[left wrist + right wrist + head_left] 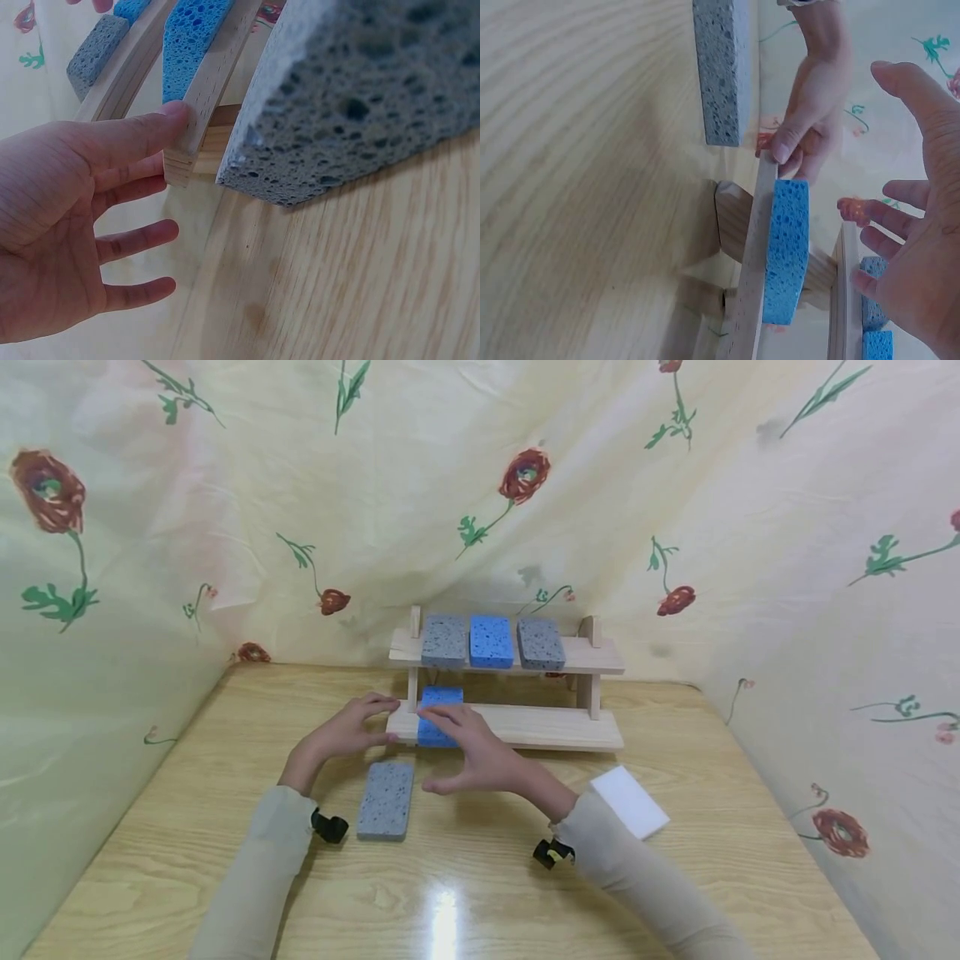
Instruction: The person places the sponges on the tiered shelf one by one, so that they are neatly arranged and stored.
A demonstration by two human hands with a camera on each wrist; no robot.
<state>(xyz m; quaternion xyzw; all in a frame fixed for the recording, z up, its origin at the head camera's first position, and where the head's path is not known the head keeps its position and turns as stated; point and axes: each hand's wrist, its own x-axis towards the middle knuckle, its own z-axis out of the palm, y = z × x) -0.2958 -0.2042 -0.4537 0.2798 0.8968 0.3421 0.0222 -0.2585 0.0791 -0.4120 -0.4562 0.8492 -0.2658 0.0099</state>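
Note:
My left hand (341,732) holds the left end of the lower board of a two-tier wooden shelf (547,727). In the left wrist view its thumb presses the board's end, with the other fingers behind and spread. A blue sponge (786,251) lies on that board near this end. My right hand (483,756) is in front of the blue sponge, partly covering it in the head view, its thumb and fingers apart with nothing between them. On the table a grey speckled sponge (386,802) lies below the shelf, between the two forearms.
The upper board (592,653) carries a grey sponge (445,641), a blue sponge (491,642) and another grey sponge (541,643) in a row. A white rectangular block (630,802) lies beside the right sleeve. Flowered cloth (420,485) hangs behind and along both sides of the table.

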